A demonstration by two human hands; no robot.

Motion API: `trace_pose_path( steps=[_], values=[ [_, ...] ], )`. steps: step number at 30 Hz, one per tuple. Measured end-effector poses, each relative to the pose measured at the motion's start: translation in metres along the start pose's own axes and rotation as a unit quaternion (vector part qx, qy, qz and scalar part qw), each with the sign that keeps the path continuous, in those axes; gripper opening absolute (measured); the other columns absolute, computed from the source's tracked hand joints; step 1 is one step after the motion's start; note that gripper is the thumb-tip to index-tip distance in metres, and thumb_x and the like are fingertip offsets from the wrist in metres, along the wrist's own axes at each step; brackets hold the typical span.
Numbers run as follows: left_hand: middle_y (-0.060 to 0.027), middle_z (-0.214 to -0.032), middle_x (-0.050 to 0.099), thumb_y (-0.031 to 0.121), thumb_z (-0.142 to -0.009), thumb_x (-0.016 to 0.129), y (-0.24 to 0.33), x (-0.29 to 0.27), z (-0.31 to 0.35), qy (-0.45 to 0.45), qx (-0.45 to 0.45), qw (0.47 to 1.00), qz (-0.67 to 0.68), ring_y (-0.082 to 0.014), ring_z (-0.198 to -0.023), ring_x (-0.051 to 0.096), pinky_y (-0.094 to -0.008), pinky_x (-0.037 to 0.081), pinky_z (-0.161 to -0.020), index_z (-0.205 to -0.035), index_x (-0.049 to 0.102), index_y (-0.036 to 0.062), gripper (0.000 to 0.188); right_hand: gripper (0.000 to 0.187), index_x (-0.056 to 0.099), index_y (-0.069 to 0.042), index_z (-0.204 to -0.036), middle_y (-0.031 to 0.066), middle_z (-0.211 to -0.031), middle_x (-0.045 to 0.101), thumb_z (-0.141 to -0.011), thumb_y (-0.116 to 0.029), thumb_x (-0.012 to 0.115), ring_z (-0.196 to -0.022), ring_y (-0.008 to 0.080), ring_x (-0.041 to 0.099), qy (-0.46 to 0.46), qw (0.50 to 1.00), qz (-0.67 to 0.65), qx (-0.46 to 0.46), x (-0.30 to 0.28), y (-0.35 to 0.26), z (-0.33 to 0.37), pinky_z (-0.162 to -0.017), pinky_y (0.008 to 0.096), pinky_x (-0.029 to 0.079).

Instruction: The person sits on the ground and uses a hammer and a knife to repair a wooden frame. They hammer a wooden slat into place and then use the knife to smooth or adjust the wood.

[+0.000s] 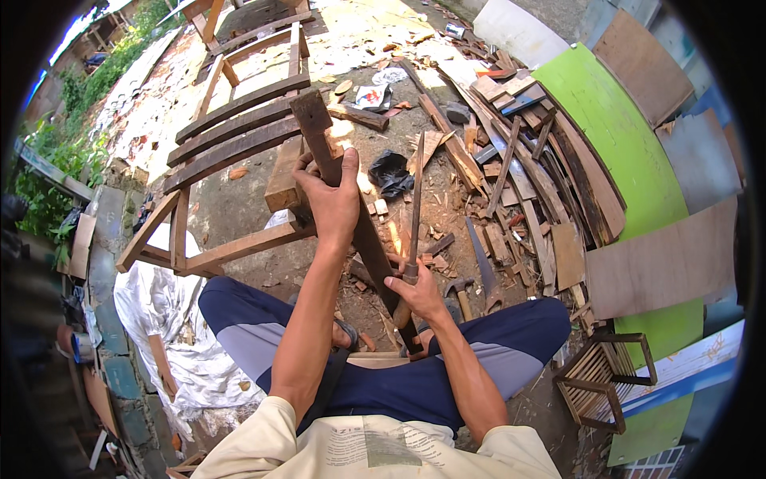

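My left hand [331, 199] grips a long dark wooden bar [319, 132] that stands tilted away from me, its square top end above my fingers and its foot near my sandalled feet. My right hand [416, 291] is closed around the wooden handle of a long thin chisel-like tool [416, 191], whose metal shaft points up beside the bar. I sit with knees apart in dark blue shorts. Behind the bar stands a slatted wooden chair frame [231, 136].
A hammer [460, 289] and a hand saw [481, 259] lie on the dirt right of my right hand. Wood offcuts [519, 160] pile up at the right beside a green panel [618, 136] and plywood sheets. A small slatted wooden crate [602, 375] stands at lower right. White sheeting [159, 303] lies at left.
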State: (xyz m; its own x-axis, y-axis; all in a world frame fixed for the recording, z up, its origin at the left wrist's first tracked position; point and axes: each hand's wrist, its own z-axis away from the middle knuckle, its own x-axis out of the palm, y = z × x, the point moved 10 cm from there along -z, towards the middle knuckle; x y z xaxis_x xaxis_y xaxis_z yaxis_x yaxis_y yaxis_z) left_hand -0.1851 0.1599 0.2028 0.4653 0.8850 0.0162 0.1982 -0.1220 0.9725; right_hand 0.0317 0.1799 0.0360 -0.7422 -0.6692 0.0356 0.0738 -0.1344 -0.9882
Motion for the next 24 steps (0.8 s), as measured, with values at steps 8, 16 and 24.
trace_pose_path(
  steps=[8,16,24],
  values=[
    [-0.01,-0.102,0.072,0.023,-0.092,0.075,0.031,-0.028,-0.014,0.022,0.034,0.999,-0.031,-0.0165,-0.089,0.067,-0.0318,0.052,-0.083,-0.112,0.064,-0.0016,0.034,0.035,0.057,-0.004,-0.106,0.0031,-0.1,0.06,-0.081,-0.011,0.08,-0.076,0.0111,0.051,0.142,0.975,0.153,-0.082,-0.015,-0.028,0.014,-0.072,0.0281,0.045],
    [-0.0153,-0.105,0.073,0.023,-0.091,0.076,0.065,-0.057,-0.014,0.032,0.117,0.977,-0.174,-0.0222,-0.094,0.071,-0.0342,0.055,-0.084,-0.122,0.06,-0.002,0.043,0.05,0.054,0.0,-0.121,0.0198,-0.127,0.057,-0.076,-0.002,0.077,-0.124,0.04,0.053,0.247,0.915,0.265,-0.176,-0.049,-0.06,0.017,-0.107,0.0487,0.038],
    [-0.0191,-0.123,0.066,0.04,-0.101,0.054,0.009,-0.067,-0.021,-0.107,-0.073,0.988,0.082,-0.027,-0.114,0.065,-0.0357,0.058,-0.086,-0.141,0.046,-0.0027,0.059,0.048,0.055,0.0,-0.118,0.0201,-0.133,0.056,-0.075,0.001,0.075,-0.128,0.0406,0.051,0.273,0.891,0.309,-0.193,-0.069,-0.07,0.026,-0.109,0.0491,0.037]
  ],
)
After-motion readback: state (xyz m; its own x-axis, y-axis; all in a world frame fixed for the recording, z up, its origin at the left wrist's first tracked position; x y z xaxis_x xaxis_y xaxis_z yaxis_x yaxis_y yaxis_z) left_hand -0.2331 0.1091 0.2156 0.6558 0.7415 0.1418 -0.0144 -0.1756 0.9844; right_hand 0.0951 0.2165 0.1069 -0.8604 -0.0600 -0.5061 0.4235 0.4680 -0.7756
